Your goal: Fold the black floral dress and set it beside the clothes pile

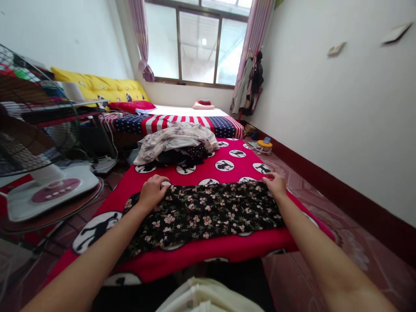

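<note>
A black garment with small pale flowers [208, 210] lies spread flat across the near end of a red blanket [227, 151] printed with white circles. My left hand [152, 190] is closed on the garment's far left corner, fingers curled over the edge. At the far right corner my right hand [275, 184] pinches the cloth in the same way. Both forearms reach forward on either side of the garment.
A heap of rumpled clothes [177, 145] sits farther up the blanket. Beyond it lies a stars-and-stripes cover [182, 122] and yellow pillows [104, 86]. A standing fan [35, 130] is close on the left. A small yellow stool [264, 145] stands on the tiled floor at the right.
</note>
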`<control>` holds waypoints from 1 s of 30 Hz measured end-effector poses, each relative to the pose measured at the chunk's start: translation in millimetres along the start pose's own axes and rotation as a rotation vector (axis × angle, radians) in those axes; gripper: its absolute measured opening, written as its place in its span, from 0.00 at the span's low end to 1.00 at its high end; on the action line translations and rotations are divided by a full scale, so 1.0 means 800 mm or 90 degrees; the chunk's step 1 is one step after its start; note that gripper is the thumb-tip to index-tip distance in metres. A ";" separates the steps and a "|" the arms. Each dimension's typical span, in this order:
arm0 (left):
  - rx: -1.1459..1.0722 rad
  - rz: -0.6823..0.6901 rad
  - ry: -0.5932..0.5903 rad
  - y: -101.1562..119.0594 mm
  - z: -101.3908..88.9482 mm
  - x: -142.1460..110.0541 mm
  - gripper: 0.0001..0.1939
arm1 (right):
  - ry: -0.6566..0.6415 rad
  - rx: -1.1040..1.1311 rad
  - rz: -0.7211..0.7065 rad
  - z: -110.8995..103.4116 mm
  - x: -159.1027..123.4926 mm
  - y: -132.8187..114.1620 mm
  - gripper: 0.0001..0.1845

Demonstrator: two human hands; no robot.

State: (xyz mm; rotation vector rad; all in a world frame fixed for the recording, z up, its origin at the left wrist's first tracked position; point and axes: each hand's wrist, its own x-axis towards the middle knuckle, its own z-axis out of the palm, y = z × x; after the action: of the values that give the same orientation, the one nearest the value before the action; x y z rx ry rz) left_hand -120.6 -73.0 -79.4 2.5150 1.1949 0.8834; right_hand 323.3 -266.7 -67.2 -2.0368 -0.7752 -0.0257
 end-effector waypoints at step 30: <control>-0.131 0.166 -0.016 0.072 0.005 -0.040 0.13 | -0.337 0.088 -0.493 0.120 -0.183 -0.111 0.16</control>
State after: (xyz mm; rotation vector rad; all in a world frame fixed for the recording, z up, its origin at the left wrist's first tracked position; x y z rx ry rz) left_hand -97.5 -134.2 -71.4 2.5369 0.7360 0.9738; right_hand 132.4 -234.8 -100.0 -1.5081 -1.8064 0.1280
